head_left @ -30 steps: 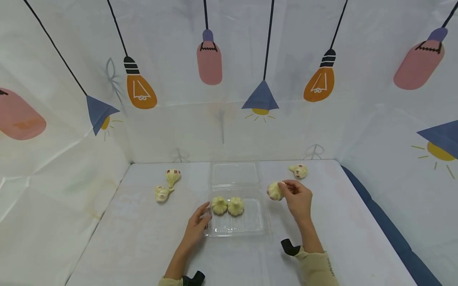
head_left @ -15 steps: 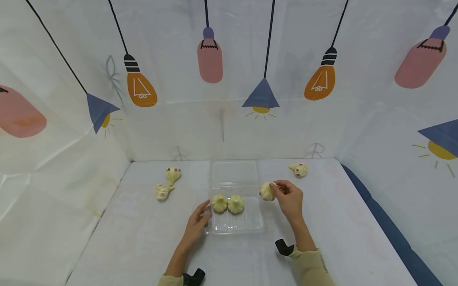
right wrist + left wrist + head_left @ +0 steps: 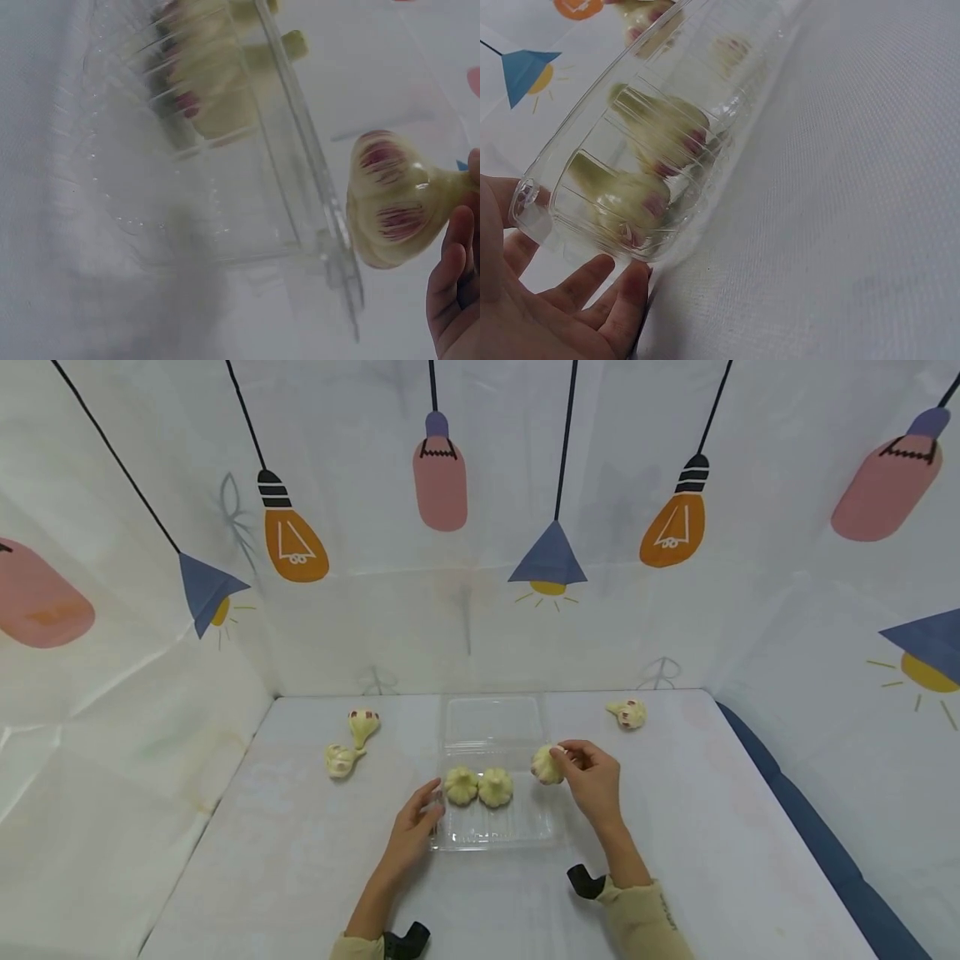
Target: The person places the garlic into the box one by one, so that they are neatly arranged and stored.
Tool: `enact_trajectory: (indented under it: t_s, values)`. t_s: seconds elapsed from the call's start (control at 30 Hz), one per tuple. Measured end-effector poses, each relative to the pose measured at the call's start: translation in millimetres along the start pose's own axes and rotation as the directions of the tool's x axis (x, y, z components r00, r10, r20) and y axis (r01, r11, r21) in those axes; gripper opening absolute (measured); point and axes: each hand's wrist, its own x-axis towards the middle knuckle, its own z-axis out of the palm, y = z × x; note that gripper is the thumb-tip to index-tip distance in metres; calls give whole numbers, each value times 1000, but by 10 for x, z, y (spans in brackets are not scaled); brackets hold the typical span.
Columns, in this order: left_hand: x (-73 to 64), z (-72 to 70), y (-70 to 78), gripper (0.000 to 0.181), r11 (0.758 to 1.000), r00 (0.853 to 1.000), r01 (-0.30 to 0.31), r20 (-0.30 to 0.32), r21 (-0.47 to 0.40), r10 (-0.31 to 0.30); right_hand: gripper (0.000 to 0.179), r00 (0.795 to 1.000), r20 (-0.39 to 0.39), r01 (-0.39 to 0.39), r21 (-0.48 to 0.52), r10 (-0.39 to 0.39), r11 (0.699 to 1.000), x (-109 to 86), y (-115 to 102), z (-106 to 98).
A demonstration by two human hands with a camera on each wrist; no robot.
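In the head view my right hand (image 3: 596, 785) pinches a garlic bulb (image 3: 547, 765) above the right edge of a clear plastic box (image 3: 525, 827). The right wrist view shows this bulb (image 3: 390, 202) held by its stem, its purple-streaked base pointing away from the hand. Two garlic bulbs sit side by side in the box's left part, a left one (image 3: 461, 786) and a right one (image 3: 495, 787). My left hand (image 3: 412, 827) rests at the box's left side with relaxed fingers. In the left wrist view its fingertips (image 3: 634, 281) touch the box's near corner.
The box's clear lid (image 3: 492, 720) lies folded back behind it. Two garlic bulbs, an upper one (image 3: 363, 724) and a lower one (image 3: 340, 762), lie at the table's back left. Another bulb (image 3: 630, 714) lies at the back right. White curtain (image 3: 360, 618) surrounds the table (image 3: 300, 877).
My right hand has moved left with its garlic bulb, from beside the box to over its right edge. The left hand and the other bulbs have stayed in place.
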Motion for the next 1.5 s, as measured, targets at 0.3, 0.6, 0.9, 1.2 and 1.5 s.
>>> enact_trajectory:
  t_s: [0.3,0.6,0.9,1.2,1.5]
  values:
    - [18,-4,-45,46,999,999,-39,0,-30,39,15,1000,6,2,-9,-2,1000,-10,214,107]
    - [9,-2,-41,45,998,999,-40,-8,-38,40,14,1000,25,11,-35,-11,999,-61,257,161]
    - [-5,-7,-8,45,999,999,-37,5,-35,38,15,997,33,76,-37,-75,996,-78,334,191]
    - [-104,-58,287,44,999,999,-36,14,4,36,14,994,60,98,-50,-95,994,-76,371,262]
    - [18,-9,-61,46,999,999,-50,-2,-19,50,11,994,77,87,-92,-80,992,-77,388,248]
